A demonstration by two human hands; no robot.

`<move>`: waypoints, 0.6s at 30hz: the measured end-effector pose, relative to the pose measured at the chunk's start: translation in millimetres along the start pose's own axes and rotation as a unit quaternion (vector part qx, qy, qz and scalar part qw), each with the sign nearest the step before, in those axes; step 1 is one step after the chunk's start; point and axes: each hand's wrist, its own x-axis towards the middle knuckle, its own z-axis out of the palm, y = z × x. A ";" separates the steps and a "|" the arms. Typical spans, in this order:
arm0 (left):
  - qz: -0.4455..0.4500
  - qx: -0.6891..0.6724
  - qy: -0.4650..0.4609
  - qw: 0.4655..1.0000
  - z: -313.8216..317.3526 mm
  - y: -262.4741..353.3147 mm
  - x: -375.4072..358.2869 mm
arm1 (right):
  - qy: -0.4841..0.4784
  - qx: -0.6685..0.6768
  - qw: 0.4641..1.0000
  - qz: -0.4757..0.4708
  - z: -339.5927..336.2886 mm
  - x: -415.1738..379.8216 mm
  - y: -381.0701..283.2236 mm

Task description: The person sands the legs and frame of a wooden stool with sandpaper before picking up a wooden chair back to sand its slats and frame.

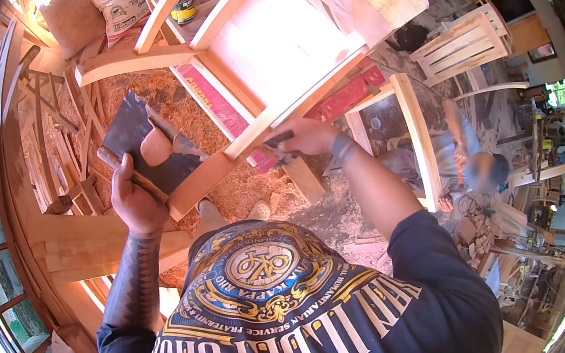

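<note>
My left hand (136,204) grips the wooden edge strip of a dark board (126,134), its thumb over the strip. A lump of pinkish paste (156,150) and smears lie on the board. My right hand (304,136) is closed around a dark-handled tool (278,139) beside a joint of the pale wooden frame (248,134); the tool's tip is hard to make out. One curved leg of the frame (198,186) reaches down between my hands, near the board's lower edge.
Red printed cartons (212,100) lie below the frame, over sawdust (125,90). A can (183,9) and sacks (121,8) stand at the top. Another wooden frame (416,137) is at right, with a co-worker (462,145) beyond it. Planks (90,234) lie at left.
</note>
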 end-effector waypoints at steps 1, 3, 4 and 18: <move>0.001 0.002 0.001 1.000 -1.3 -0.2 0.2 | -0.004 -0.004 1.000 0.006 -3.0 -9.1 3.2; 0.005 0.005 0.005 1.000 -5.1 -1.2 1.7 | 0.072 0.034 0.995 0.059 -12.3 -12.6 30.9; 0.008 0.007 0.006 1.000 -4.9 -0.2 0.4 | 0.110 0.056 0.989 0.087 -11.5 -13.1 40.1; 0.016 0.030 -0.009 0.999 -7.1 2.1 3.1 | 0.055 -0.027 0.998 0.011 -0.2 5.9 7.9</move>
